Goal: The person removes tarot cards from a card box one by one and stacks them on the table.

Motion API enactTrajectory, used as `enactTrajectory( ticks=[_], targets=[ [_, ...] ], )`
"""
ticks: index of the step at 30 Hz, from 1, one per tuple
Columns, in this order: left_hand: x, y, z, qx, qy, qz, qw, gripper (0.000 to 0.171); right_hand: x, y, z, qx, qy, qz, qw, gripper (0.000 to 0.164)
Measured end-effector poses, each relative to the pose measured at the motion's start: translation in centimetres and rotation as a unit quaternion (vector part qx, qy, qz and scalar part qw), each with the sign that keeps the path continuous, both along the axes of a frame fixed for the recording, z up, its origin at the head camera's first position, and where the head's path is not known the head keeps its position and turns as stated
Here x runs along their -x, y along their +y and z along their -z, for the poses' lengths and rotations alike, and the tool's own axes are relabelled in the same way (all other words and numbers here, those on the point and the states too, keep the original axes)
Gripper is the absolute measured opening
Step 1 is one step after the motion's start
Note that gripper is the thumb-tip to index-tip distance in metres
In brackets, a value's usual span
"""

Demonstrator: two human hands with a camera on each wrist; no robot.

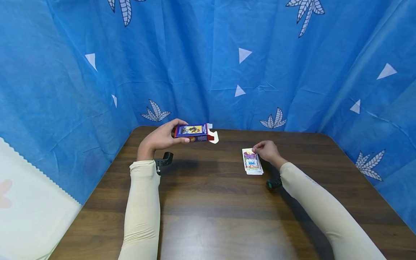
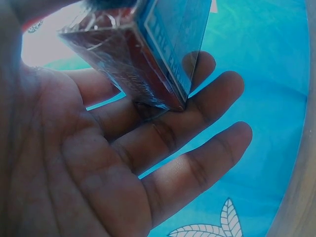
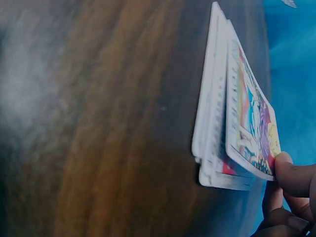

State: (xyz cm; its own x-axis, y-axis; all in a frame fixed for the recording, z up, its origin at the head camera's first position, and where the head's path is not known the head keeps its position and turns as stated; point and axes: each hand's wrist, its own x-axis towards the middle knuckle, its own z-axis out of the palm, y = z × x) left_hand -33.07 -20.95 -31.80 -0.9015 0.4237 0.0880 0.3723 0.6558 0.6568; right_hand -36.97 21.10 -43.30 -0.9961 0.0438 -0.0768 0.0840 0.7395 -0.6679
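Both hands work above the table (image 1: 208, 202). Left hand (image 1: 160, 138) holds the box (image 1: 192, 132) lifted off the wood, thumb on top and fingers (image 2: 197, 123) spread underneath, its end flap hanging open toward the right. Right hand (image 1: 268, 150) rests at the far edge of the deck (image 1: 252, 161), fingertips (image 3: 291, 173) pinching the top card's corner. The deck lies flat, face up and slightly fanned, well apart from the box. The box is blue with a red side and a colourful picture.
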Motion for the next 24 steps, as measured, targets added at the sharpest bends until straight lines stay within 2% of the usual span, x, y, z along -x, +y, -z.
enactTrajectory(
  ticks=[9,16,20,22,24],
  targets=[
    [0.0,0.0,-0.1,-0.001,-0.007,-0.003,1.0000,0.072,0.1,-0.5,0.2,-0.059,-0.014,0.005,0.998,0.019],
    [0.1,0.1,-0.1,0.001,-0.010,-0.006,0.9999,0.072,0.1,-0.9,0.0,-0.064,0.007,-0.010,0.998,0.018],
    [0.1,0.1,0.0,0.001,-0.007,-0.003,1.0000,0.071,-0.5,-2.9,-1.4,-0.018,0.060,-0.040,0.997,0.027],
    [0.1,0.1,0.0,0.001,-0.005,-0.003,1.0000,0.071,-0.9,-4.7,-2.6,0.037,0.090,-0.061,0.993,0.031],
    [0.1,0.1,-0.1,0.004,-0.004,-0.004,1.0000,0.072,-1.4,-6.6,-3.9,0.111,0.109,-0.081,0.984,0.032]
  ],
)
